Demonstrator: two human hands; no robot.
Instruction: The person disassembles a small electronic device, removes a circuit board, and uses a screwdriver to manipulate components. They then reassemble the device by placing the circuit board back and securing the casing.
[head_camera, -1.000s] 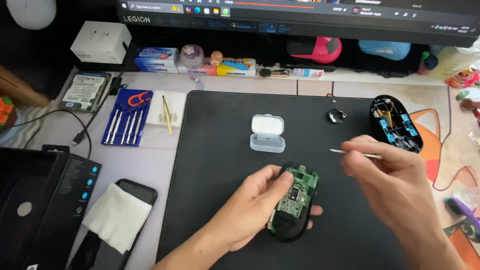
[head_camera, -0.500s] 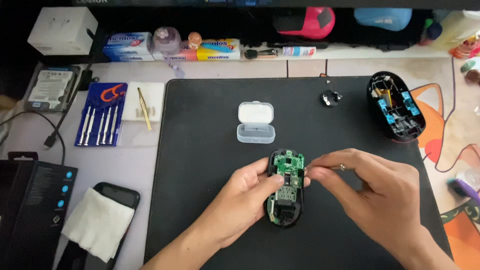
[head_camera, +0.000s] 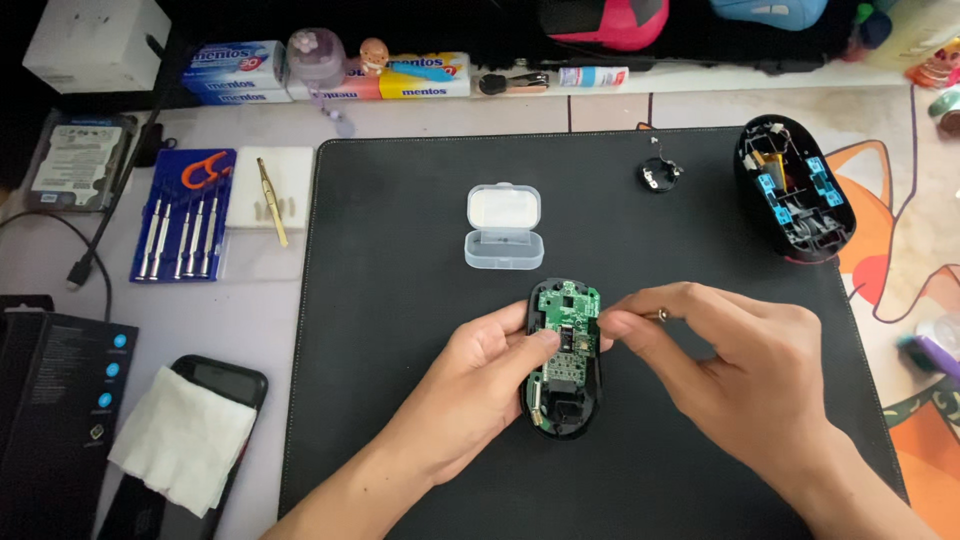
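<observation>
A wide black mat (head_camera: 420, 330) covers the middle of the desk, likely to give the small parts one dark working surface, with the opened mouse top shell (head_camera: 795, 200) at its far right and a clear plastic case (head_camera: 503, 226) open at centre. Near its middle the left hand (head_camera: 480, 385) clamps the mouse base (head_camera: 563, 370), green circuit board up, steadying it, while the right hand (head_camera: 745, 375) pinches a thin metal tool (head_camera: 661, 314) tip-first against the board's right edge
</observation>
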